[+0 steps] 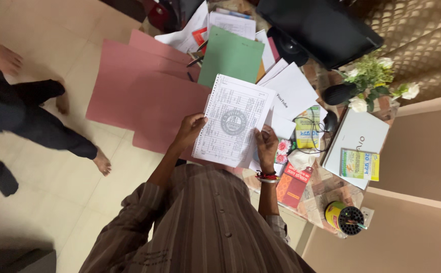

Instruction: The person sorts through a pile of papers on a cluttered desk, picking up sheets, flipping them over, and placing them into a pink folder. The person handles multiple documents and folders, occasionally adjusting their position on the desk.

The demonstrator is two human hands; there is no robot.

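I hold a white printed sheet (pixel 234 121), a ruled form with a round stamp in the middle, in both hands over the desk's edge. My left hand (pixel 190 129) grips its left edge. My right hand (pixel 267 145), with red and white bangles at the wrist, grips its lower right corner. Under the sheet lie pink folders (pixel 144 91) and a green folder (pixel 230 55), with more white papers (pixel 294 91) beside them.
On the cluttered desk stand a black monitor (pixel 316 25), a vase of white flowers (pixel 367 83), a white laptop (pixel 357 136) with a yellow booklet on it, a red booklet (pixel 292 184) and a yellow pen holder (pixel 344 217). Another person's bare feet and dark trousers (pixel 33 116) are at the left on the tiled floor.
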